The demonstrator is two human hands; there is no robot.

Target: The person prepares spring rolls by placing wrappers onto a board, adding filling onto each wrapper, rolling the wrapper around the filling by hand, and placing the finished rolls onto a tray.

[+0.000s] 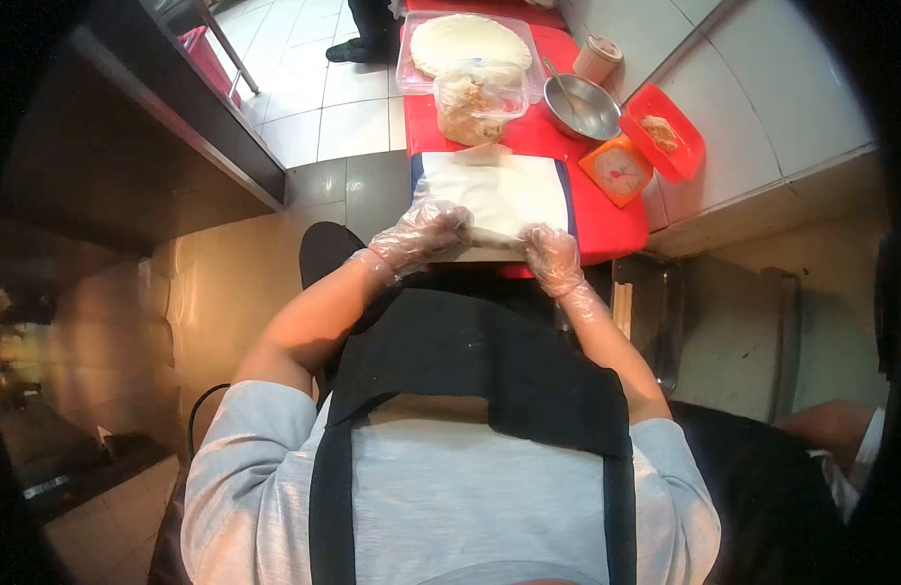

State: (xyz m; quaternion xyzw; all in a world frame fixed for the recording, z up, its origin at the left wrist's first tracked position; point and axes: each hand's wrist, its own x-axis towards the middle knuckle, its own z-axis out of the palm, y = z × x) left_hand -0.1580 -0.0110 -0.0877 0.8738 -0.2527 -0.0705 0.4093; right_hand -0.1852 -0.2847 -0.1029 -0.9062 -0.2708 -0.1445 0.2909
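Note:
A white sheet [509, 190] with dark blue side edges lies flat on the red table in front of me. I cannot tell whether it is cloth or dough on a board. My left hand [421, 236], in a clear plastic glove, is closed at the sheet's near left edge. At the near right edge my right hand [551, 257], gloved the same way, has its fingers curled in on it. Between the hands the near edge looks folded or rolled. My fingers hide exactly what they pinch. Just beyond the sheet sits a plastic bag of light brown filling [468, 109].
Further back, a clear tray [408, 73] carries a large pale round of dough [470, 44]. Along the right stand a metal bowl [589, 115] with a spoon, a lidded tub [597, 58], an orange scale [618, 171] and a red container [686, 161] holding some filling. A person's foot [358, 51] is beyond.

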